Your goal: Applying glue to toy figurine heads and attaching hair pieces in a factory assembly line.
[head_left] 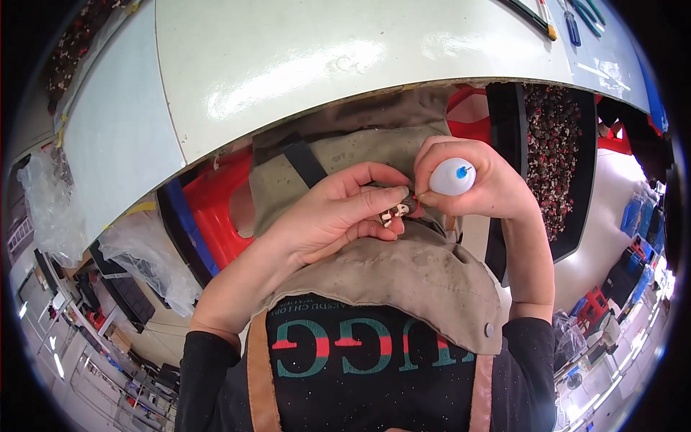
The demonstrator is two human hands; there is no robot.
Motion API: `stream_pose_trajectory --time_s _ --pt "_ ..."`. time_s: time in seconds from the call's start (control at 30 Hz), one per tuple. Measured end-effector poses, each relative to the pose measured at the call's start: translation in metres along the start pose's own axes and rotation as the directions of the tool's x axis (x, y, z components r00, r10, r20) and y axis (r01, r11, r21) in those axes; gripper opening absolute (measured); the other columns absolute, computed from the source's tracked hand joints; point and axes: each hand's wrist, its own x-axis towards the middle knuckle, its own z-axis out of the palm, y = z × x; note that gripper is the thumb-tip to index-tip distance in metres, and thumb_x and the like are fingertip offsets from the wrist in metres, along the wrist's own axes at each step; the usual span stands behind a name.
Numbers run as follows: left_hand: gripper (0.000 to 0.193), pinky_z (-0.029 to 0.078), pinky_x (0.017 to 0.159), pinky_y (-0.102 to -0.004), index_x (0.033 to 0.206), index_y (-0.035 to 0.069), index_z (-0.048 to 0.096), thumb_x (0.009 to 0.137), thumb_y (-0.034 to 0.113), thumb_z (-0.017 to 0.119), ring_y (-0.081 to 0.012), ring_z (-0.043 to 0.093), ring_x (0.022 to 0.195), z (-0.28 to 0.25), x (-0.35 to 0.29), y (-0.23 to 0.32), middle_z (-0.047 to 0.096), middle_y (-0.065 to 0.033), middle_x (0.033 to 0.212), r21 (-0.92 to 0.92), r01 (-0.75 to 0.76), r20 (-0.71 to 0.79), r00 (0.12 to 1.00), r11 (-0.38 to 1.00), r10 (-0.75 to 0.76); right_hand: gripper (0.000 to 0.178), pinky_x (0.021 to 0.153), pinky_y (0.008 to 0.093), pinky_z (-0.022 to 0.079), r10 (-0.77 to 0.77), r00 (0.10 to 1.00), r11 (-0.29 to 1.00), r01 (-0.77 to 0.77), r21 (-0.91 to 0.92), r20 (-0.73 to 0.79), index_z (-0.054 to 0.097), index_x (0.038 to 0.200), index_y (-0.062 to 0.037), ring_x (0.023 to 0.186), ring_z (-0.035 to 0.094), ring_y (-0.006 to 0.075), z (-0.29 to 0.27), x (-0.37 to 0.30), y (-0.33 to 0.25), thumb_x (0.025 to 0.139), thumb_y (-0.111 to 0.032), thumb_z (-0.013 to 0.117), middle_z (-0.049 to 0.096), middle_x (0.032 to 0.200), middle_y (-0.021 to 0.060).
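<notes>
Above my apron-covered lap (345,155), my left hand (331,209) pinches a small brown and cream figurine (394,213) between thumb and fingers. My right hand (493,183) is wrapped round a white squeeze bottle (445,178) with a blue tip, which points up and away from the figurine. The right thumb and fingertip meet right beside the figurine, at a tiny red bit. Whether that bit belongs to the figurine or is pinched apart from it, I cannot tell. My fingers hide part of the figurine.
A white worktable (302,65) curves across in front of me. On its far right lie a brush (550,33), a screwdriver (572,30) and green-handled pliers (592,20). A black tray (589,180) of many small brown, cream and red pieces stands right. Plastic bags (50,205) hang left.
</notes>
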Motion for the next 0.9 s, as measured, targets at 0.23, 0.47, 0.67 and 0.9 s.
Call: stream_pose_trajectory --time_s 0.23,0.47,0.67,0.9 --pt "0.030 0.053 0.069 -0.0236 0.112 0.002 0.049 0.089 0.018 0.061 -0.0128 0.062 0.080 0.0053 0.0043 0.0011 0.061 -0.0134 0.100 -0.024 0.004 0.046 0.999 1.000 -0.003 0.019 0.069 0.0275 0.046 -0.001 1.000 1.000 0.001 0.009 -0.004 0.061 0.078 -0.0050 0.077 0.057 0.0148 -0.0073 -0.0053 0.0001 0.063 0.003 0.068 0.061 0.080 0.0023" --pt "0.026 0.053 0.066 -0.0215 0.116 0.002 0.048 0.093 0.015 0.053 -0.0121 0.061 0.071 0.0095 0.0071 -0.0008 0.059 -0.0254 0.106 -0.002 -0.015 0.010 1.000 1.000 0.015 0.018 0.069 0.0271 0.045 0.023 1.000 1.000 -0.023 0.015 -0.016 0.062 0.078 -0.0054 0.078 0.057 0.0147 -0.0100 -0.0077 -0.0019 0.063 0.003 0.069 0.061 0.080 0.0021" --pt "0.026 0.054 0.067 -0.0217 0.116 0.002 0.047 0.093 0.015 0.052 -0.0119 0.061 0.073 0.0080 0.0070 -0.0019 0.059 -0.0253 0.107 0.003 -0.017 0.017 1.000 1.000 0.017 0.017 0.069 0.0271 0.045 0.031 0.999 0.999 -0.031 0.020 -0.018 0.062 0.078 -0.0057 0.078 0.057 0.0143 -0.0093 -0.0084 -0.0009 0.064 0.002 0.069 0.060 0.081 0.0020" --pt "0.027 0.053 0.068 -0.0219 0.117 0.002 0.047 0.094 0.015 0.051 -0.0118 0.061 0.074 0.0075 0.0052 -0.0021 0.059 -0.0247 0.107 -0.005 -0.022 0.020 1.000 1.000 0.022 0.018 0.070 0.0269 0.045 0.059 0.998 0.996 -0.057 0.074 -0.019 0.062 0.079 -0.0057 0.079 0.057 0.0143 -0.0060 -0.0077 -0.0009 0.064 0.002 0.069 0.060 0.082 0.0021"
